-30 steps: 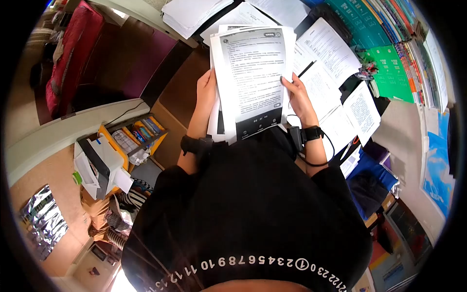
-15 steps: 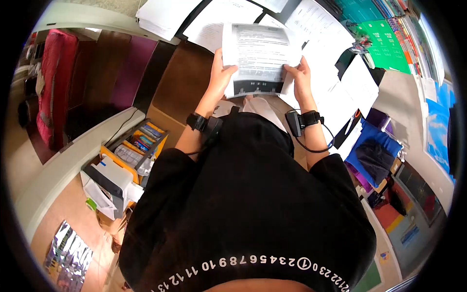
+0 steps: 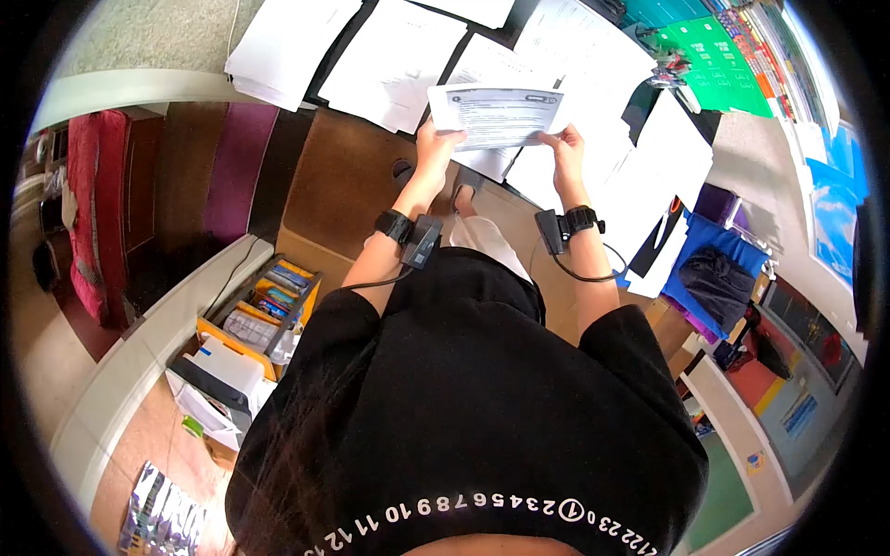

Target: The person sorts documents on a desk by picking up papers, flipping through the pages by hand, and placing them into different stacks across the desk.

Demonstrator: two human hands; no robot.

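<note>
A printed sheet of paper (image 3: pixel 496 116) is held up over the near edge of the desk, one side in each hand. My left hand (image 3: pixel 436 146) pinches its left edge with the thumb on top. On the right edge, my right hand (image 3: pixel 565 148) grips it the same way. The sheet is tilted, so its printed face looks foreshortened; whether it is one sheet or several I cannot tell. Beneath and beyond it lie more papers, among them a white sheet (image 3: pixel 399 60) and a thick paper stack (image 3: pixel 289 46).
Scissors with orange handles (image 3: pixel 674 206) lie on papers at the right. A green calendar-like board (image 3: pixel 718 60) and a row of books (image 3: pixel 760 56) stand at the back right. A blue bag (image 3: pixel 700 269) is beside the desk; a yellow-edged drawer box (image 3: pixel 264 306) sits at my left.
The sheet has tipped flatter, and its dark lower band no longer shows. Both hands have moved slightly lower in view, as the camera view shifted and showed more floor.
</note>
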